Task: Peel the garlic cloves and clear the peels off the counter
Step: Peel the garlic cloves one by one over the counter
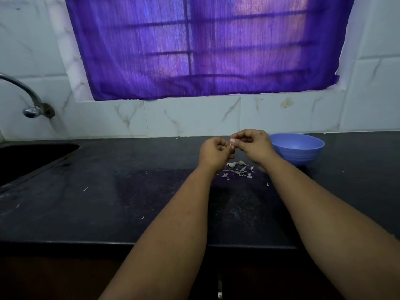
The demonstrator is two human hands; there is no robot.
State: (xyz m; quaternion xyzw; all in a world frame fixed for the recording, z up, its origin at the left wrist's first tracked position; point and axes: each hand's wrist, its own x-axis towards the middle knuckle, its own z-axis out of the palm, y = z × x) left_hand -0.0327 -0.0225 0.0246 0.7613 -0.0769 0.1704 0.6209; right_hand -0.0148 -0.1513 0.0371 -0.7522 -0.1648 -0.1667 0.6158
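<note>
- Both hands are raised just above the dark counter [129, 202], right of the frame's centre, with the forearms reaching up from the bottom edge.
- Left hand [213, 153] has its fingers curled inward, fingertips turned toward the other hand; it pinches a small pale garlic clove [231, 145] at the point where the two hands meet.
- Right hand [252, 144] is also curled, its thumb and forefinger closed on the same clove from the right side, so the clove sits between the two sets of fingertips; most of it is hidden and little more than a pale sliver shows.
- Garlic peels [237, 169] lie scattered on the counter directly below the hands, between the two wrists, as a loose cluster of pale curled flakes.
- Stray flakes [268, 184] lie a little further out, one near the right forearm and others toward the left half of the counter.
- Just to the right of the right hand stands a blue bowl [298, 148], upright on the counter near the tiled wall; what it holds cannot be made out.
- At the left edge of the frame a sink [32, 156] is sunk into the counter, with a metal tap [28, 98] curving over it from the wall.
- Across the upper middle of the frame hangs a purple curtain [205, 46] covering a window.
</note>
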